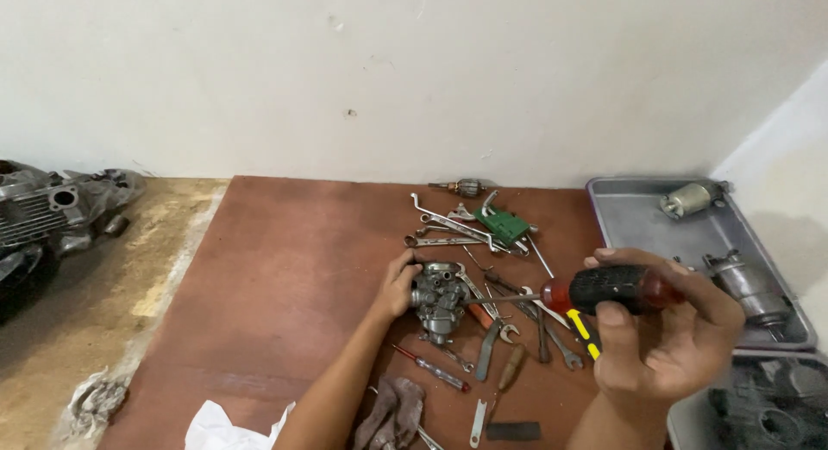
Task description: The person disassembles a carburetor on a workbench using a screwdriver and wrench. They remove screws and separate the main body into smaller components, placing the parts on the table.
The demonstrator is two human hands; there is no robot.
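My left hand (pixel 397 286) rests against the left side of a grey metal carburetor (pixel 440 299) standing on the brown floor board (pixel 285 278), steadying it. My right hand (pixel 668 334) is raised nearer the camera and grips a screwdriver (pixel 604 290) with a black and red handle. Its shaft points left toward the carburetor, and the tip reaches the carburetor's right side. Loose wrenches (pixel 453 230), a green part (pixel 502 226) and several small screwdrivers lie around the carburetor.
A grey metal tray (pixel 642 213) at the right holds cylindrical motor parts. A second tray (pixel 759 407) sits at the lower right. An engine block (pixel 47 213) lies at the far left on dusty ground. Rags (pixel 392 411) and white cloth (pixel 228 428) lie near my left arm.
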